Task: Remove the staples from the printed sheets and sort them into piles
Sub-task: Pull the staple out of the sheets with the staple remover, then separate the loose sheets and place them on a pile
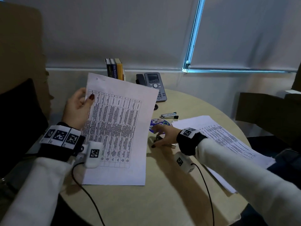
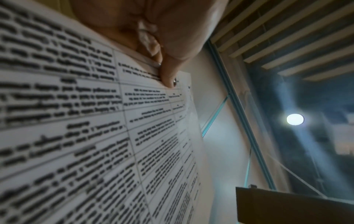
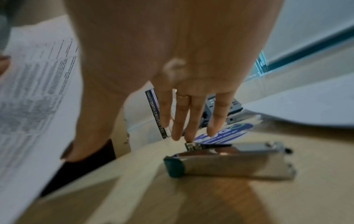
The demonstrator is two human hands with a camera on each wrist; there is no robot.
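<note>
Right now the fingers (image 1: 91,97) of my left hand (image 1: 78,108) pinch the stapled set of white printed sheets with a black-ruled table (image 1: 117,128) at its upper left edge, thumb on the printed face and the others behind. I hold it there because that is the bound corner, and keeping it raised and tilted toward me puts that corner within reach. The bottom edge of the set seems to rest on the round beige tabletop (image 1: 171,185), which takes the weight.

The fingers (image 3: 180,121) of my right hand (image 1: 162,136) are straight and spread, holding nothing. They hover low over the small silver metal staple tool with a dark green end cap (image 3: 229,163), which lies flat beneath my palm. I judge this to be the reach for the tool; whether skin touches metal yet I cannot tell.

Beyond my fingertips lies a round blue printed disc (image 1: 158,123), and past it a second silver stapler with a black end (image 1: 169,115). To my right a loose pile of white printed pages (image 1: 228,144) lies flat, likely the sorted side.
</note>
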